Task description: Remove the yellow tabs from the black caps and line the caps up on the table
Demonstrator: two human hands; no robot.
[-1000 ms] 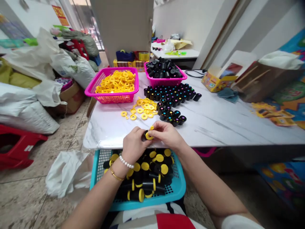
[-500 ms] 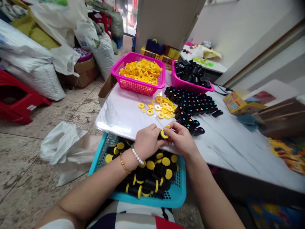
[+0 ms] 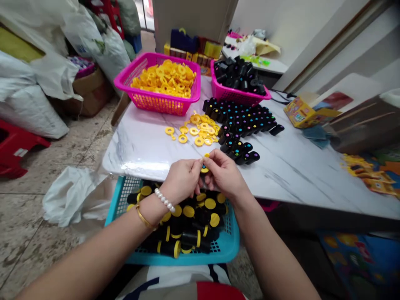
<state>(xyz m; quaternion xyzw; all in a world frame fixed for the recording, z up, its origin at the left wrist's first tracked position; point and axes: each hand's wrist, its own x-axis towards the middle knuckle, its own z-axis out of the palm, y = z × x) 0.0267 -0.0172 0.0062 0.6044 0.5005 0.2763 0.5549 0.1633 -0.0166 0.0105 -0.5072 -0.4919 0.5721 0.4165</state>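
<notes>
Just over the table's front edge, my left hand point(image 3: 183, 177) and my right hand point(image 3: 227, 173) meet around one small black cylinder with a yellow ring cap point(image 3: 204, 169). A blue dot shows in the middle of its ring; the fingers hide most of the black body. My left hand is closed around it, and my right thumb and fingertips pinch at the yellow part. Beyond the hands lie loose yellow rings point(image 3: 200, 130) with small tabs. To their right, black cylinders point(image 3: 246, 121) with coloured dots stand in rows. Below my wrists, a turquoise basket point(image 3: 233, 246) holds black cylinders with yellow caps.
On the white marbled table point(image 3: 140, 143) stand a pink basket point(image 3: 156, 104) of yellow rings and another pink basket point(image 3: 240, 96) of black cylinders. A yellow box point(image 3: 300, 112) lies to the right. White sacks point(image 3: 34, 104) and a red stool point(image 3: 17, 148) stand left on the floor.
The view has shifted, so the table items sit further left and higher. Both hands stay on the cylinder, now closer together, with my fingers covering more of its black body.
</notes>
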